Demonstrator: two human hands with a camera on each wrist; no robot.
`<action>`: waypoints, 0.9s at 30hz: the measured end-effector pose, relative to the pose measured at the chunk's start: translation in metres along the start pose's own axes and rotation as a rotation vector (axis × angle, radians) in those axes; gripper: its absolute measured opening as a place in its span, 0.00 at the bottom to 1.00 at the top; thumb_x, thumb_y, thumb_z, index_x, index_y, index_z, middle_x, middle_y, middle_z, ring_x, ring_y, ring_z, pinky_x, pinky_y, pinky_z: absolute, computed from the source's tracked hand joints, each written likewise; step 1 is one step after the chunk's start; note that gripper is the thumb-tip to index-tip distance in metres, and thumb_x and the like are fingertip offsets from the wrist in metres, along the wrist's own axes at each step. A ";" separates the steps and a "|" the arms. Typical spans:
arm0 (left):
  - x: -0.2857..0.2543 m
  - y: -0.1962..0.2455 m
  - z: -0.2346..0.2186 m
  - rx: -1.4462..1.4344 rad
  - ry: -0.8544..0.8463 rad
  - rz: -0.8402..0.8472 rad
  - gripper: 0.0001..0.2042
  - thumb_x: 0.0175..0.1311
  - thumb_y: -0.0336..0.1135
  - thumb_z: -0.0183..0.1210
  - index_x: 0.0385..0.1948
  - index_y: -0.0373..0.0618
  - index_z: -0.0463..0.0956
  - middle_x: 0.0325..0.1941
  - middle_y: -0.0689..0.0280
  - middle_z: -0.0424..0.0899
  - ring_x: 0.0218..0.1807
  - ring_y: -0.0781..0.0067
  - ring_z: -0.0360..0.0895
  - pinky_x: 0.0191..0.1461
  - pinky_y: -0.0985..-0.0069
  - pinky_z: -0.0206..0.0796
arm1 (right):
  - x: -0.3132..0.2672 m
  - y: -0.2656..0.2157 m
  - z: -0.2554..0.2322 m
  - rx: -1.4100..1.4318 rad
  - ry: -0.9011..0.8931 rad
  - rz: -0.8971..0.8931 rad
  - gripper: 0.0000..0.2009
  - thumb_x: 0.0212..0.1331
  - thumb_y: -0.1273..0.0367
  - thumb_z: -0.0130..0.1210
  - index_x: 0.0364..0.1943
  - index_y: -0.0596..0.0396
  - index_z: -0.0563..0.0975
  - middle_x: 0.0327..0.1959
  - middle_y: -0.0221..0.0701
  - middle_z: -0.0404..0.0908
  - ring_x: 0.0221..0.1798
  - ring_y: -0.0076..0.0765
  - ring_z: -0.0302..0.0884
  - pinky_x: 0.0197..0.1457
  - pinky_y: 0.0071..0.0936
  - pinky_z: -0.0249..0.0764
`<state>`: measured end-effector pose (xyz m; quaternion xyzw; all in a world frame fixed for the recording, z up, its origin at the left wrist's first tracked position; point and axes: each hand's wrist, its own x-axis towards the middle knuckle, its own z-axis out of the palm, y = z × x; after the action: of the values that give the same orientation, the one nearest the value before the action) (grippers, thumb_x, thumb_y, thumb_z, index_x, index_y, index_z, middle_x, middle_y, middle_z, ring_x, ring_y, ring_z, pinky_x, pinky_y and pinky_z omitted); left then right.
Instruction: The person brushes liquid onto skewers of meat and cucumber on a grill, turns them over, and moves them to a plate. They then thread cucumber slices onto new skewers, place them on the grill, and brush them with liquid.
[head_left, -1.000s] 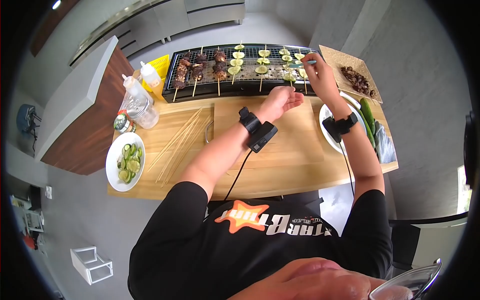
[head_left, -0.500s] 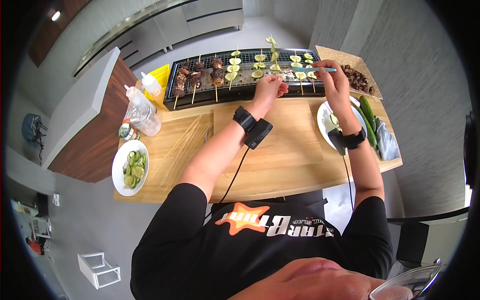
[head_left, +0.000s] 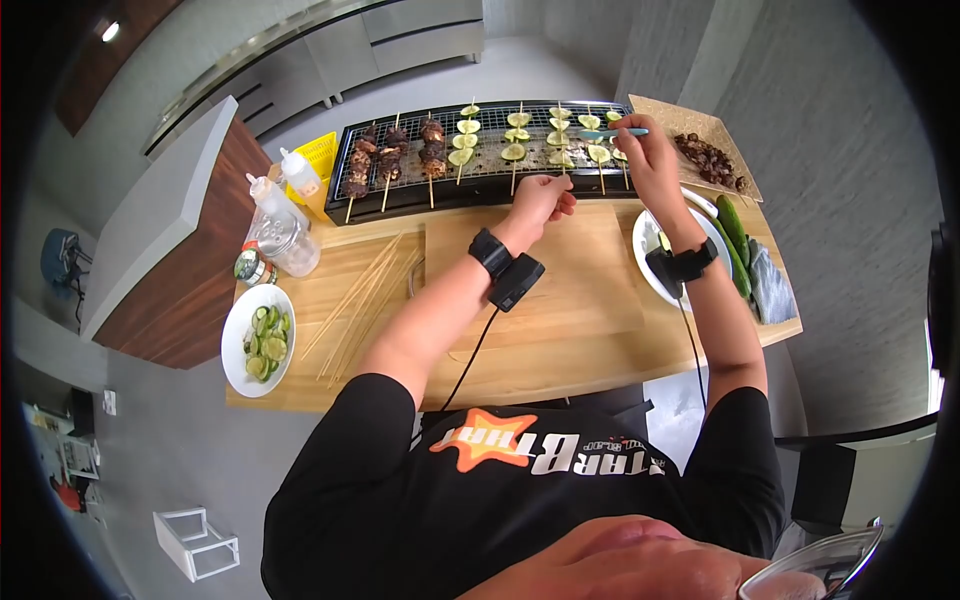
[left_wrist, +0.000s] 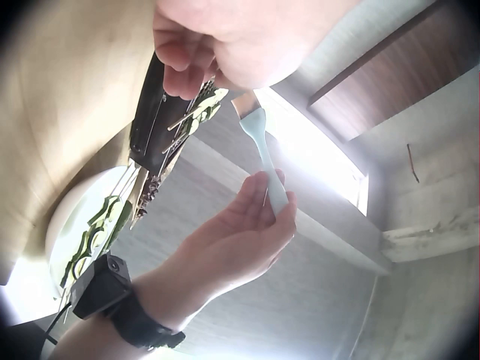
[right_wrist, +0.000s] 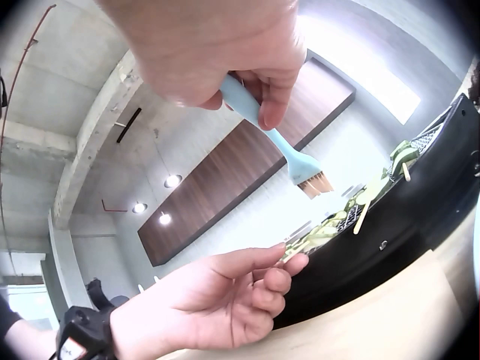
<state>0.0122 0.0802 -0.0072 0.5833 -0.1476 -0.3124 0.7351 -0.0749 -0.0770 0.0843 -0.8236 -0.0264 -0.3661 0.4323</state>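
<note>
My left hand (head_left: 540,205) pinches the near end of a skewer of cucumber slices (head_left: 560,137), which lies over the grill (head_left: 400,192). In the right wrist view this hand (right_wrist: 232,304) has its thumb against the index finger, the other fingers curled. A light blue brush (head_left: 618,132) is gripped in my right hand (head_left: 650,165), its head over the slices to the right of that skewer. Tan bristles of the brush (right_wrist: 300,166) point down above the slices in the right wrist view. Other cucumber skewers (head_left: 516,135) lie on both sides.
Meat skewers (head_left: 433,150) cover the grill's left side. Bottles (head_left: 300,175), a bowl of slices (head_left: 235,345) and bare sticks (head_left: 345,300) are at the left. A board (head_left: 530,270), a white bowl (head_left: 643,255), cucumbers (head_left: 733,235) and a tray (head_left: 745,170) are nearby.
The left hand raised a cucumber skewer off the grill and has lowered it again, its slices now lying on the mesh. The brush moved right, then slightly back left.
</note>
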 end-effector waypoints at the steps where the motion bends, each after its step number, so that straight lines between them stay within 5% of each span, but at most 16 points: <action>1: 0.000 -0.003 -0.001 -0.014 -0.007 0.001 0.09 0.65 0.40 0.56 0.32 0.44 0.76 0.25 0.68 0.81 0.25 0.80 0.77 0.27 0.84 0.64 | 0.005 0.003 0.003 -0.026 -0.005 0.011 0.08 0.66 0.69 0.49 0.42 0.58 0.73 0.26 0.30 0.76 0.28 0.20 0.68 0.33 0.22 0.66; 12: -0.002 -0.018 -0.007 -0.096 -0.080 0.047 0.10 0.66 0.42 0.55 0.35 0.46 0.77 0.27 0.71 0.80 0.27 0.83 0.75 0.28 0.85 0.62 | 0.049 0.053 0.042 -0.169 -0.136 0.055 0.09 0.64 0.68 0.50 0.44 0.58 0.72 0.19 0.33 0.72 0.21 0.26 0.66 0.28 0.28 0.64; 23: 0.000 -0.022 -0.006 -0.078 -0.081 0.096 0.10 0.68 0.41 0.53 0.33 0.45 0.75 0.25 0.71 0.79 0.25 0.83 0.74 0.28 0.85 0.63 | 0.008 -0.002 0.026 -0.059 -0.097 -0.006 0.07 0.60 0.71 0.47 0.37 0.59 0.74 0.21 0.28 0.73 0.21 0.20 0.64 0.26 0.23 0.62; 27: -0.002 -0.019 -0.005 -0.062 -0.050 0.094 0.10 0.68 0.40 0.52 0.33 0.44 0.75 0.24 0.70 0.79 0.24 0.83 0.74 0.28 0.85 0.63 | -0.004 0.003 0.024 -0.003 -0.224 0.100 0.06 0.61 0.72 0.47 0.36 0.59 0.74 0.23 0.27 0.74 0.25 0.19 0.66 0.29 0.21 0.64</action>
<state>0.0077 0.0831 -0.0266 0.5446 -0.1834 -0.2964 0.7629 -0.0629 -0.0606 0.0711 -0.8602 -0.0327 -0.2499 0.4434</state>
